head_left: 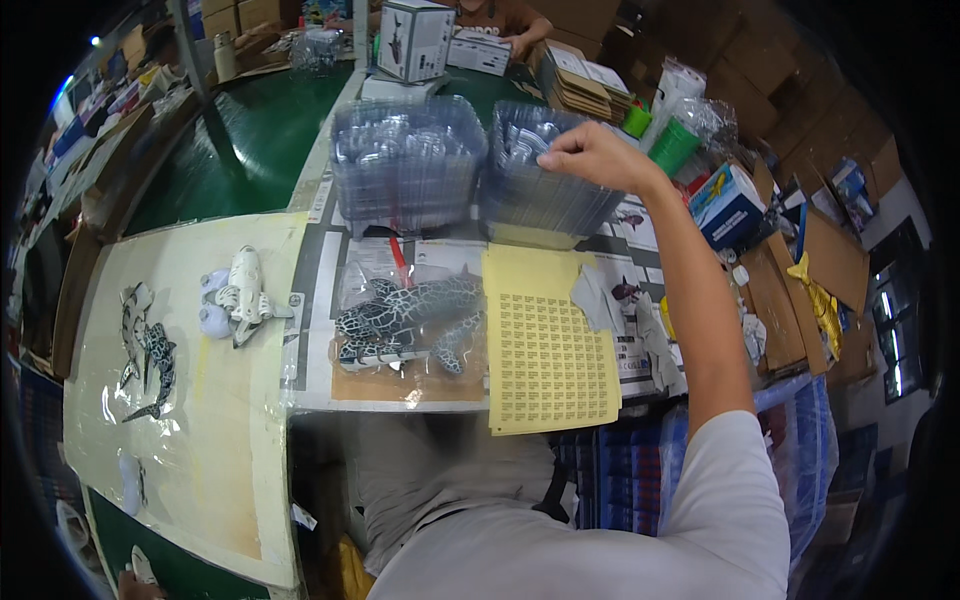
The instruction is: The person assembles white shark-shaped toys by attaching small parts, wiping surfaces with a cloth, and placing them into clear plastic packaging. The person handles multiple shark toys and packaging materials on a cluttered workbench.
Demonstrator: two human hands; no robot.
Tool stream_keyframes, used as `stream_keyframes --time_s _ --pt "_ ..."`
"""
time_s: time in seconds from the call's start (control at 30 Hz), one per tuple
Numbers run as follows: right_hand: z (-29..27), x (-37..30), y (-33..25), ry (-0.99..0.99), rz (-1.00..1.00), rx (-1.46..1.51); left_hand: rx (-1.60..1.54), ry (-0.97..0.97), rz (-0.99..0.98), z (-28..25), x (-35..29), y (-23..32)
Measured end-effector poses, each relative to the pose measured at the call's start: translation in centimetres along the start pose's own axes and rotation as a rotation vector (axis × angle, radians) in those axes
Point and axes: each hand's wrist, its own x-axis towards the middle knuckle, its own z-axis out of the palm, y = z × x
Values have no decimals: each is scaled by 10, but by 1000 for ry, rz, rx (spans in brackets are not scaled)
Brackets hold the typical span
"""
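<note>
My right hand [600, 160] is over the right-hand stack of clear plastic trays [550, 205], thumb and fingertips pressed together. Whether they pinch a tray edge or anything else is too small to tell. To its left stands another stack of clear plastic trays [405, 175]. In front of my body lies a toy sea turtle [410, 315], black with a pale net pattern, on brown card with clear plastic around it. A red stick-like piece [399, 262] lies behind it. Beside the turtle is a yellow sheet of printed labels [550, 350]. My left hand is out of the picture.
On the left table are a white toy [243, 290] and dark spotted toy animals [150, 355]. Another person's hand [138, 588] shows at the lower left. Torn paper [655, 340] lies right of the labels. Boxes [415, 40] stand at the back; cartons [785, 300] crowd the right.
</note>
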Motion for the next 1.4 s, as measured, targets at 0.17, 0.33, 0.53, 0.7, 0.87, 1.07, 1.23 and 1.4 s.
stream_keyframes --time_s 0.17,0.33,0.53,0.7,0.87,1.07,1.23,1.4 --pt "-2 13 -5 -25 246 124 -269 97 479 -69 -37 113" --pt "6 4 9 181 -185 -362 -259 241 732 -99 -73 247" --pt "47 -15 41 750 -391 -505 -97 348 561 -92 -91 302" --pt "20 -32 6 1266 -495 -547 -120 438 502 -77 -105 306" --pt "-2 -77 -60 850 -462 645 -276 725 674 -100 -140 334" --pt "106 -28 -118 -501 -2 862 -1705 -166 1289 -139 -187 435" --pt "129 -6 -93 -286 -80 897 -1528 60 1102 -151 -174 510" --pt "163 4 -51 -108 25 345 -1167 192 908 -135 -137 555"
